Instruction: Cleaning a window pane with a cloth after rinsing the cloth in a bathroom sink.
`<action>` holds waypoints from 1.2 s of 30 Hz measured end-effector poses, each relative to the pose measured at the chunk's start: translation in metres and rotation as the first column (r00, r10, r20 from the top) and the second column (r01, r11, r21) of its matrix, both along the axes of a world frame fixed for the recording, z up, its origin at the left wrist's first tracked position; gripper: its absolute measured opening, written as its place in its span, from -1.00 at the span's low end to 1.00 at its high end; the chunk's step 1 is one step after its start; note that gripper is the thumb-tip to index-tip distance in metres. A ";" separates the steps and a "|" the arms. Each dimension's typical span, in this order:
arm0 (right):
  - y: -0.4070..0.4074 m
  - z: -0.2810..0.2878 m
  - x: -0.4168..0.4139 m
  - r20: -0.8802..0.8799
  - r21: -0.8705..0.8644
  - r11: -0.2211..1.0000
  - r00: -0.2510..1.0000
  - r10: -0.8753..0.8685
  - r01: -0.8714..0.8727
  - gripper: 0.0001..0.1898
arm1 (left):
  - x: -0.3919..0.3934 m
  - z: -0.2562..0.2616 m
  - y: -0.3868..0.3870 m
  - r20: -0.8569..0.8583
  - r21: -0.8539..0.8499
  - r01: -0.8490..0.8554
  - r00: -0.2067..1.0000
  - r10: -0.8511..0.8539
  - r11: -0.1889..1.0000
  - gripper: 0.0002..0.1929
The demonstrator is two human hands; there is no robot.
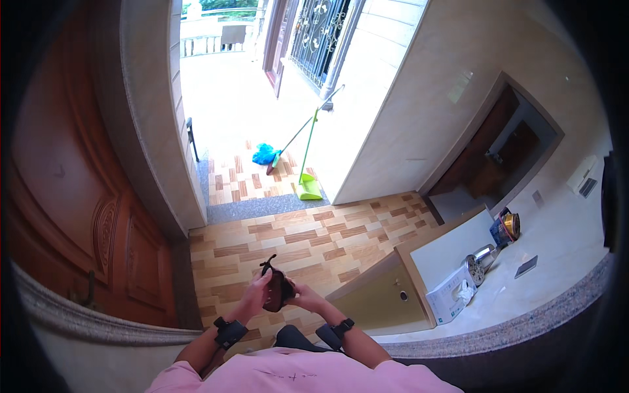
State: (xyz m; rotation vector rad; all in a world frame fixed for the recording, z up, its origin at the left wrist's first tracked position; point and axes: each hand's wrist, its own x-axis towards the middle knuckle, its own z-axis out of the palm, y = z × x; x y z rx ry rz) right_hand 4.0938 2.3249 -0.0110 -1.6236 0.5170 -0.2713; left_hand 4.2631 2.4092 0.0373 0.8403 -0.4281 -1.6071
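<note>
In front of my body, over the wood-patterned floor, a dark maroon object (273, 294) with a slim black piece (268, 263) sticking up is held between both hands. Its exact kind cannot be told. My left hand (251, 291) grips its left side, the thumb lying along the upper part. From the right, my right hand (306, 297) has its fingers at the object's dark edge, partly hidden behind it. Black devices are strapped to both wrists.
A green dustpan (309, 188) with a long handle stands at the granite threshold (255, 208). Beside it lean a broom (297, 136) and a blue plastic bag (265, 154). To the right, a cabinet (378, 299) carries a tissue box (449, 297) and metal containers. A wooden door (64, 172) is at left.
</note>
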 end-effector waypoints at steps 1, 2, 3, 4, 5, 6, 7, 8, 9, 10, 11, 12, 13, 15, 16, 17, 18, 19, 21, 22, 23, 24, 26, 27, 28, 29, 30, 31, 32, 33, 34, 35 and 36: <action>-0.015 -0.002 0.004 0.004 -0.002 1.000 1.000 -0.005 0.005 -0.46 | 0.004 0.010 -0.023 -0.040 -0.021 0.026 0.999 -0.027 0.999 -0.74; -0.030 -0.004 0.004 -0.038 0.081 0.991 0.994 -0.106 0.109 -0.50 | 0.014 -0.020 -0.053 -0.059 -0.006 0.026 0.998 -0.027 1.000 -0.69; -0.048 -0.003 0.004 -0.086 0.157 0.963 0.975 -0.206 0.217 -0.55 | 0.020 -0.023 -0.081 -0.056 -0.010 0.035 0.998 -0.035 0.999 -0.69; -0.065 -0.002 0.004 -0.010 0.144 0.949 0.959 -0.282 0.280 -0.56 | 0.024 -0.025 -0.108 -0.081 -0.043 0.065 0.994 -0.068 0.997 -0.64; -0.086 -0.001 0.004 -0.006 0.142 0.946 0.956 -0.293 0.291 -0.56 | 0.027 -0.028 -0.137 -0.106 -0.075 0.097 0.989 -0.105 0.992 -0.59; -0.104 0.004 0.007 0.030 0.224 0.914 0.935 -0.354 0.339 -0.55 | 0.040 -0.067 -0.170 -0.045 -0.097 0.240 0.968 -0.245 0.966 -0.40; -0.130 0.010 0.006 0.066 0.303 0.865 0.897 -0.438 0.400 -0.54 | 0.035 -0.072 -0.190 -0.031 -0.104 0.280 0.958 -0.284 0.954 -0.40; -0.154 0.012 0.014 0.230 0.269 0.845 0.821 -0.522 0.462 -0.54 | 0.030 -0.069 -0.213 0.009 0.083 0.322 0.946 -0.324 0.943 -0.33; -0.184 0.000 0.018 0.211 0.200 0.819 0.792 -0.572 0.538 -0.55 | 0.027 -0.060 -0.243 0.053 0.273 0.361 0.920 -0.389 0.892 -0.25; -0.207 0.007 0.028 0.144 0.172 0.825 0.815 -0.561 0.538 -0.55 | 0.029 -0.050 -0.260 0.147 0.222 0.421 0.877 -0.457 0.880 -0.16; -0.233 0.022 0.033 0.065 0.145 0.833 0.835 -0.546 0.534 -0.55 | 0.031 -0.041 -0.277 0.209 0.198 0.384 0.882 -0.422 0.902 -0.19; -0.257 0.034 0.039 0.057 0.156 0.813 0.817 -0.574 0.561 -0.54 | 0.036 -0.045 -0.304 0.249 0.175 0.361 0.884 -0.396 0.916 -0.23; -0.280 0.039 0.042 0.044 0.164 0.794 0.800 -0.599 0.585 -0.53 | 0.037 -0.051 -0.333 0.280 0.149 0.336 0.888 -0.366 0.930 -0.27; -0.335 0.021 0.042 0.238 0.026 0.676 0.653 -0.719 0.736 -0.50 | 0.027 -0.031 -0.389 0.352 0.117 0.183 0.912 -0.213 0.976 -0.34; -0.360 0.016 0.034 0.214 0.003 0.673 0.657 -0.723 0.739 -0.49 | 0.022 -0.021 -0.416 0.374 0.119 0.139 0.911 -0.174 0.983 -0.34; -0.379 0.018 0.035 0.210 0.004 0.682 0.666 -0.715 0.731 -0.49 | 0.021 -0.020 -0.440 0.373 0.122 0.127 0.913 -0.164 0.984 -0.34; -0.398 0.020 0.034 0.218 0.006 0.671 0.654 -0.725 0.742 -0.48 | 0.018 -0.019 -0.463 0.402 0.038 0.155 0.902 -0.157 0.987 -0.33; -0.418 0.023 0.031 0.228 0.010 0.668 0.648 -0.726 0.745 -0.47 | 0.014 -0.019 -0.483 0.435 -0.045 0.174 0.890 -0.137 0.984 -0.30; -0.457 0.021 0.008 0.294 -0.014 0.616 0.592 -0.751 0.788 -0.44 | -0.005 -0.027 -0.535 0.484 -0.095 0.322 0.842 -0.239 0.942 -0.17; -0.471 0.022 -0.006 0.276 0.188 0.576 0.521 -0.808 0.795 -0.43 | -0.018 -0.048 -0.566 0.665 -0.050 0.381 0.702 -0.254 0.923 -0.03; -0.488 0.000 -0.035 0.216 0.289 0.488 0.441 -0.871 0.823 -0.42 | -0.035 -0.007 -0.588 0.652 -0.002 0.583 0.617 -0.442 0.812 0.08; -0.494 0.023 -0.045 0.206 0.482 0.410 0.354 -0.912 0.774 -0.43 | -0.043 -0.021 -0.613 0.693 0.079 0.618 0.530 -0.489 0.782 0.12; -0.525 0.006 -0.086 0.220 0.578 0.280 0.184 -0.958 0.766 -0.39 | -0.075 -0.045 -0.666 0.798 -0.007 0.699 0.435 -0.417 0.715 0.10; -0.537 0.004 -0.107 0.133 0.591 0.157 0.097 -0.986 0.791 -0.36 | -0.088 -0.042 -0.690 0.745 -0.022 0.759 0.447 -0.496 0.651 0.04; -0.549 0.016 -0.123 0.139 0.610 0.142 0.071 -0.988 0.779 -0.35 | -0.101 -0.042 -0.719 0.773 -0.021 0.770 0.417 -0.479 0.638 -0.01; -0.567 0.027 -0.137 0.160 0.642 0.092 -0.016 -0.987 0.761 -0.39 | -0.115 -0.045 -0.745 0.795 -0.017 0.790 0.382 -0.471 0.612 -0.06; -0.582 0.034 -0.155 0.223 0.607 0.140 0.001 -0.975 0.782 -0.40 | -0.131 -0.037 -0.766 0.757 -0.023 0.758 0.439 -0.484 0.652 -0.10; -0.599 0.043 -0.177 0.276 0.565 0.173 0.013 -0.961 0.807 -0.40 | -0.149 -0.030 -0.796 0.712 -0.018 0.729 0.489 -0.503 0.684 -0.14; -0.619 0.064 -0.192 0.341 0.573 0.168 -0.048 -0.939 0.802 -0.39 | -0.168 -0.024 -0.826 0.774 -0.018 0.703 0.460 -0.434 0.711 -0.18; -0.640 0.066 -0.216 0.351 0.558 0.137 -0.083 -0.933 0.819 -0.36 | -0.190 -0.018 -0.850 0.721 -0.114 0.631 0.584 -0.372 0.768 -0.28; -0.659 0.072 -0.245 0.308 0.540 0.092 -0.095 -0.946 0.836 -0.35 | -0.213 -0.012 -0.887 0.642 -0.223 0.677 0.644 -0.417 0.701 -0.38; -0.677 0.081 -0.270 0.292 0.499 0.047 -0.117 -0.949 0.865 -0.36 | -0.234 0.000 -0.916 0.612 -0.216 0.712 0.632 -0.475 0.669 -0.40; -0.694 0.095 -0.294 0.294 0.480 0.015 -0.145 -0.945 0.877 -0.33 | -0.259 0.018 -0.937 0.630 -0.284 0.701 0.651 -0.424 0.654 -0.45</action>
